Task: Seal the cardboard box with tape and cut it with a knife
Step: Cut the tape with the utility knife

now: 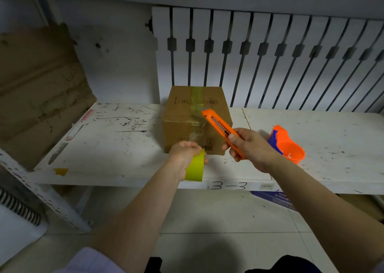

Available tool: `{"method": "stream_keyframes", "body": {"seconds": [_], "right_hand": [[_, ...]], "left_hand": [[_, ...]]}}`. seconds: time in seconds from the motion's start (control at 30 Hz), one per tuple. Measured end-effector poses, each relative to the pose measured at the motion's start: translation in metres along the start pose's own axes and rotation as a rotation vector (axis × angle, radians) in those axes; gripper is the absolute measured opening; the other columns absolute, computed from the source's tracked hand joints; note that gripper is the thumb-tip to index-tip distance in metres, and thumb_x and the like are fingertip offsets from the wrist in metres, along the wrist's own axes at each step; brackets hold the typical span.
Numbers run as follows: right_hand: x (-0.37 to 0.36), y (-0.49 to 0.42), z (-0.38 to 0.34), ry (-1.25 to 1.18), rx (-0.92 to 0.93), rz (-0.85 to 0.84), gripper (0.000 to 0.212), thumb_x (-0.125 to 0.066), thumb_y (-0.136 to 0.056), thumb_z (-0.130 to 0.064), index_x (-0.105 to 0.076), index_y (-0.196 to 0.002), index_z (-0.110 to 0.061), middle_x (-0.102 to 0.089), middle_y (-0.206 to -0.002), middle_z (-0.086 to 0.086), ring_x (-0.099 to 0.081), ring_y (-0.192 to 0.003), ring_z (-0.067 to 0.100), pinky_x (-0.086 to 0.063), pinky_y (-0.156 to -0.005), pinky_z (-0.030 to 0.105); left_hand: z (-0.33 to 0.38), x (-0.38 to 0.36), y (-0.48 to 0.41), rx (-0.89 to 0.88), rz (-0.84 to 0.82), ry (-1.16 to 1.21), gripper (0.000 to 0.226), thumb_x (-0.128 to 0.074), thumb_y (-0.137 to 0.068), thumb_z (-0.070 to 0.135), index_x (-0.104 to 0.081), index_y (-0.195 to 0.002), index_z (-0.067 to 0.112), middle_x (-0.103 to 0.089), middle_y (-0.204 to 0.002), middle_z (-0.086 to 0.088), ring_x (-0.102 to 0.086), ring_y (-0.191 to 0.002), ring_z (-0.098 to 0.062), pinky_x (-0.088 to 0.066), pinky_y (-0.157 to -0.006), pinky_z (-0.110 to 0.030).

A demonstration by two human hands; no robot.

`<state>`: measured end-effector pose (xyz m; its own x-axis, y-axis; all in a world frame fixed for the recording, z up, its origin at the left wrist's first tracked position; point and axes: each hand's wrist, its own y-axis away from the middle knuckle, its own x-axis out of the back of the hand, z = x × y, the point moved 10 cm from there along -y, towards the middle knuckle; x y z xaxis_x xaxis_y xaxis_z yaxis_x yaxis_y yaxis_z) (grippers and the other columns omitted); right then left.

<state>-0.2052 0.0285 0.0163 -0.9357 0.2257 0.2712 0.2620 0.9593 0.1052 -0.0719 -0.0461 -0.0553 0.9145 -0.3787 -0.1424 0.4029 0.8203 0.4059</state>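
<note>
Where the scuffed white shelf board [124,148] crosses the view, a brown cardboard sheet [39,81] leans at its left end. A closed cardboard box [185,114] sits mid-shelf, near the front edge. An orange tape dispenser [289,148] lies on the shelf to the right of the box, partly behind the right hand [251,148].

The left hand [182,154] is clenched over a yellow-green tape roll [195,168], which is held in front of the box's near face. Its fingers curl round the roll's upper rim, and the roll hangs below them.

The right hand's fingers wrap the rear half of an orange utility knife [218,125]. The knife's front half juts up and left past the fingers, with its short blade over the box's near top edge. The blade is at a tape strip [197,98] running along the lid's centre and down the near face; contact cannot be confirmed.
</note>
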Motion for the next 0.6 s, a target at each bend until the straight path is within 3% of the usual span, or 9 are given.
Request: {"method": "stream_keyframes", "body": {"seconds": [0.17, 0.27, 0.4, 0.5, 0.6], "right_hand": [[0.006, -0.002, 0.001, 0.171, 0.001, -0.029, 0.019, -0.042, -0.095, -0.020, -0.050, -0.111, -0.012, -0.062, -0.079, 0.007, -0.050, -0.054, 0.012, -0.047, -0.049, 0.021], [0.012, -0.004, -0.003, 0.280, 0.023, -0.028, 0.017, -0.045, -0.094, -0.021, -0.050, -0.109, -0.015, -0.062, -0.078, 0.006, -0.051, -0.054, 0.011, -0.048, -0.048, 0.020], [0.020, -0.010, -0.008, 0.461, 0.051, -0.029, 0.017, -0.049, -0.092, -0.022, -0.049, -0.110, -0.022, -0.062, -0.075, 0.004, -0.052, -0.054, 0.011, -0.047, -0.049, 0.021], [0.025, -0.016, -0.011, 0.651, 0.062, -0.041, 0.026, -0.051, -0.091, -0.026, -0.050, -0.117, -0.023, -0.062, -0.074, 0.002, -0.053, -0.055, 0.013, -0.048, -0.052, 0.025], [0.027, -0.019, -0.014, 0.763, 0.062, -0.060, 0.030, -0.052, -0.090, -0.031, -0.050, -0.119, -0.028, -0.063, -0.076, 0.000, -0.056, -0.060, 0.015, -0.051, -0.058, 0.030]], "left_hand": [[-0.003, -0.002, -0.003, 0.012, -0.016, 0.043, 0.020, -0.054, -0.085, -0.003, -0.050, -0.102, 0.006, -0.062, -0.079, -0.018, -0.062, -0.058, -0.027, -0.054, -0.054, -0.033], [-0.006, -0.004, -0.005, 0.034, -0.028, 0.075, 0.021, -0.057, -0.084, 0.002, -0.053, -0.105, 0.005, -0.063, -0.076, -0.019, -0.063, -0.046, -0.023, -0.054, -0.047, -0.029], [-0.013, -0.009, -0.006, 0.113, -0.032, 0.149, 0.026, -0.055, -0.089, 0.027, -0.059, -0.092, 0.001, -0.063, -0.062, -0.016, -0.059, -0.037, -0.021, -0.051, -0.038, -0.023], [-0.015, -0.010, -0.009, 0.119, -0.005, 0.192, 0.024, -0.055, -0.090, 0.023, -0.058, -0.085, -0.001, -0.061, -0.041, -0.011, -0.057, -0.031, -0.019, -0.049, -0.034, -0.023], [-0.018, -0.011, -0.012, 0.134, 0.009, 0.223, 0.020, -0.057, -0.089, 0.018, -0.057, -0.080, 0.001, -0.061, -0.042, -0.012, -0.056, -0.030, -0.019, -0.048, -0.032, -0.023]]}}
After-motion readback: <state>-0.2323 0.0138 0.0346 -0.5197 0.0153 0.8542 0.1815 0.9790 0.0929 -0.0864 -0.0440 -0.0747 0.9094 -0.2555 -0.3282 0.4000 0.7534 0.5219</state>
